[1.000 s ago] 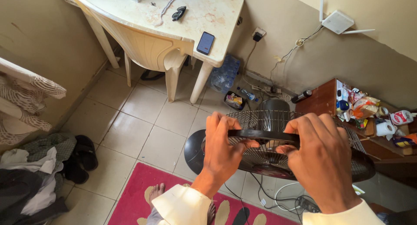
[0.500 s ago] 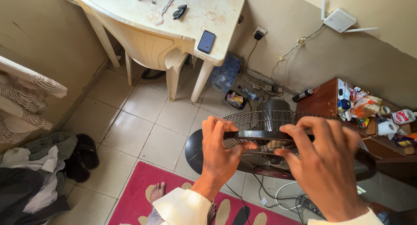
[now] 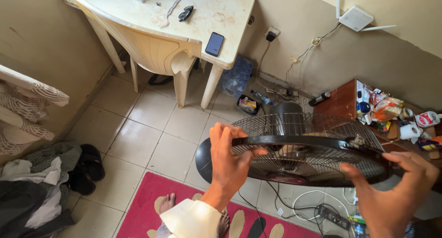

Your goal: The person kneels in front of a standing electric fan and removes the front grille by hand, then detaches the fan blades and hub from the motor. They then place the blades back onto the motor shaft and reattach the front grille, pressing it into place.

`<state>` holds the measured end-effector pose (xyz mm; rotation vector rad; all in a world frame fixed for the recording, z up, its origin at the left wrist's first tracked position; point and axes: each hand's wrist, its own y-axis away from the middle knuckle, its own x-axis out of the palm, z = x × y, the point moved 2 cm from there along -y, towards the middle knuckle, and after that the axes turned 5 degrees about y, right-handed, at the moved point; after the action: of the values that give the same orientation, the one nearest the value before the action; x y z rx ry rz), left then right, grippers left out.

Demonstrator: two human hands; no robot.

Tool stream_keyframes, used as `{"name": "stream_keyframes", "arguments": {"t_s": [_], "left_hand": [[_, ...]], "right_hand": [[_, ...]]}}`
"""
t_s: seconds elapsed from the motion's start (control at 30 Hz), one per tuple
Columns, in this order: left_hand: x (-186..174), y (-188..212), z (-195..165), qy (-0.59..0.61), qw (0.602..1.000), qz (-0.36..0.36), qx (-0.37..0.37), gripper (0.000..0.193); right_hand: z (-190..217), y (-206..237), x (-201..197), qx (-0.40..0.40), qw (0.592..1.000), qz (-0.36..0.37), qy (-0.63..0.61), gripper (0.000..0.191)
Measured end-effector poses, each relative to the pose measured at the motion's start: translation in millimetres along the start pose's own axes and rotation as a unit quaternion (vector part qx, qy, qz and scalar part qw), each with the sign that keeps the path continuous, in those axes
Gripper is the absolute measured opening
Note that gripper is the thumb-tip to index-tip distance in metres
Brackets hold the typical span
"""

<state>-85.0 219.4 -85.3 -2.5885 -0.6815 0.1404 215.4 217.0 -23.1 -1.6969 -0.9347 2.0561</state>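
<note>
1. Left hand (image 3: 229,159) clamped on the near-left rim of the fan guard (image 3: 317,148), fingers curled over the black ring, thumb across the wire mesh.
2. Right hand (image 3: 399,192) at the guard's near-right edge, fingers spread apart, fingertips at the rim but not closed on it.
3. Guard held roughly level, right of centre, above the round black fan base (image 3: 208,160) on the tiled floor.
4. Red rug (image 3: 142,210) near; plastic table (image 3: 216,17) far left, dark phone (image 3: 214,44) on its edge.

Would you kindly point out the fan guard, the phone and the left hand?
fan guard (image 3: 317,143): head view, black front rim.
phone (image 3: 214,44): head view, middle of its dark screen.
left hand (image 3: 229,157): head view, back of the hand.
</note>
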Motion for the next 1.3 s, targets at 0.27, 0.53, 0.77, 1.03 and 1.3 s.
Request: {"name": "stream_keyframes", "arguments": {"t_s": [0.27,0.53,0.77,1.03,1.3], "left_hand": [[12,6,-1,0.065,0.997,-0.003,-0.041,0.043],[17,9,-10,0.006,1.000,-0.012,-0.013,0.043],[26,12,-14,-0.023,1.000,-0.004,-0.014,0.043],[37,14,-9,-0.001,0.998,0.019,-0.063,0.042],[40,25,-16,-0.011,0.997,0.025,-0.068,0.040]], "right_hand": [[-82,51,41,0.253,0.933,0.022,-0.256,0.086],[-131,154,116,0.703,0.477,-0.015,-0.528,0.122],[-53,216,181,0.846,0.246,0.040,-0.472,0.115],[6,173,222,0.751,0.176,-0.040,-0.635,0.109],[-7,182,224,0.758,0.194,-0.034,-0.621,0.106]]}}
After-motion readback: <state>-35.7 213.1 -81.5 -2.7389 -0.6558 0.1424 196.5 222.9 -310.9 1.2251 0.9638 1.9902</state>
